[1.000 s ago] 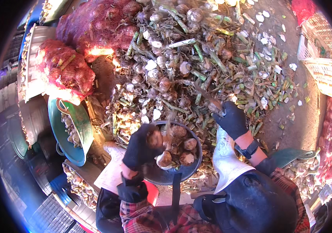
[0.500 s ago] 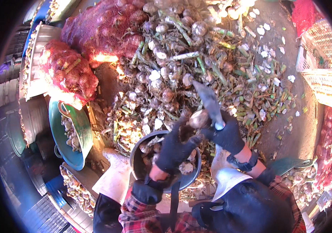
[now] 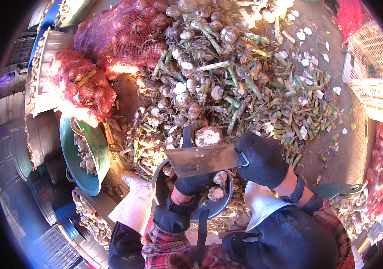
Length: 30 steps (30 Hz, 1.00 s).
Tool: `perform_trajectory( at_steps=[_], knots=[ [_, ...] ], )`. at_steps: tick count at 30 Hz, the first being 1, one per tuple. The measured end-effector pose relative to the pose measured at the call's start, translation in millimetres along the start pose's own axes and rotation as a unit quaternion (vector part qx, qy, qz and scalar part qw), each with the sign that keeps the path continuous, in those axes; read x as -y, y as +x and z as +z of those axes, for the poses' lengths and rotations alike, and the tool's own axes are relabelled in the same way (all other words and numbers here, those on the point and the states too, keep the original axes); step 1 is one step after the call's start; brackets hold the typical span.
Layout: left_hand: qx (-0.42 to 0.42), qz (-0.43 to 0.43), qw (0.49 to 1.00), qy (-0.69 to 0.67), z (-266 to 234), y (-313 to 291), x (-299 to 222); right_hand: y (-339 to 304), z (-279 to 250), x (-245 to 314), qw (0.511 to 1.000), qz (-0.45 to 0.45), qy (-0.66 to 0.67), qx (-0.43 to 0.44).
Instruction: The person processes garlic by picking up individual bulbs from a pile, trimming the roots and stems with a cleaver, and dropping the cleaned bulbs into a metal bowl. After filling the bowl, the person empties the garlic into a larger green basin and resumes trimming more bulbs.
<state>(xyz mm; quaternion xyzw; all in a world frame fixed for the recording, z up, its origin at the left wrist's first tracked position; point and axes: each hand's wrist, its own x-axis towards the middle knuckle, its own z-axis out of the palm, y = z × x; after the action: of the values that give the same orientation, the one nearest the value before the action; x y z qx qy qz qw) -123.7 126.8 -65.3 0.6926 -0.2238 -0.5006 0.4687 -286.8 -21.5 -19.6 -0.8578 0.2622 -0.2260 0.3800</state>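
Observation:
Both my hands wear black gloves. With my right hand [image 3: 263, 159] I grip a cleaver [image 3: 202, 160] by its handle; its broad, soiled blade lies level, pointing left. Beneath and behind that blade is my left hand [image 3: 192, 184], closed on a garlic bulb [image 3: 208, 136] whose pale, dirty face shows just past the blade's far edge. The blade covers most of the left fingers; one finger stands up beside the bulb. Under my left hand, between my legs, sits a dark round bucket [image 3: 231, 190] with several garlic bulbs [image 3: 215, 193] in it.
Ahead lies a large heap of garlic [image 3: 187, 96] with cut stalks and dry leaves. Red mesh sacks [image 3: 124, 31] stand at the far left, near a green tub [image 3: 68, 152]. At right are white plastic baskets [image 3: 377, 92] and another mesh sack [image 3: 382, 175].
The cleaver has swung from pointing away to lying level across the front of my left hand. The garlic bulb has moved left and is now in my left hand.

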Motion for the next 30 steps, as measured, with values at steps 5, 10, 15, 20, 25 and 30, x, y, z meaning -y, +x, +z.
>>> perform_trajectory(
  at_steps=[5, 10, 15, 20, 25, 30],
  knots=[
    [0.003, 0.059, 0.998, 0.033, 9, 0, -30, -3, 0, -1, 0.997, 0.017, -0.055, 0.049],
    [0.017, 0.138, 0.981, 0.139, 8, 6, -69, -10, 16, -23, 0.993, 0.081, 0.037, -0.072],
    [0.254, 0.037, 0.840, 0.478, -67, -28, -71, -14, 42, -44, 0.978, 0.198, 0.043, -0.047],
    [0.298, 0.000, 0.833, 0.466, -91, 6, -54, -24, 53, -58, 0.977, 0.204, 0.035, -0.053],
    [0.063, 0.066, 0.830, 0.551, -80, 96, -31, -25, 53, -62, 0.971, 0.231, 0.052, -0.043],
    [0.079, 0.005, 0.815, 0.573, -102, 155, 11, -23, 61, -53, 0.969, 0.241, 0.047, -0.029]
  ],
)
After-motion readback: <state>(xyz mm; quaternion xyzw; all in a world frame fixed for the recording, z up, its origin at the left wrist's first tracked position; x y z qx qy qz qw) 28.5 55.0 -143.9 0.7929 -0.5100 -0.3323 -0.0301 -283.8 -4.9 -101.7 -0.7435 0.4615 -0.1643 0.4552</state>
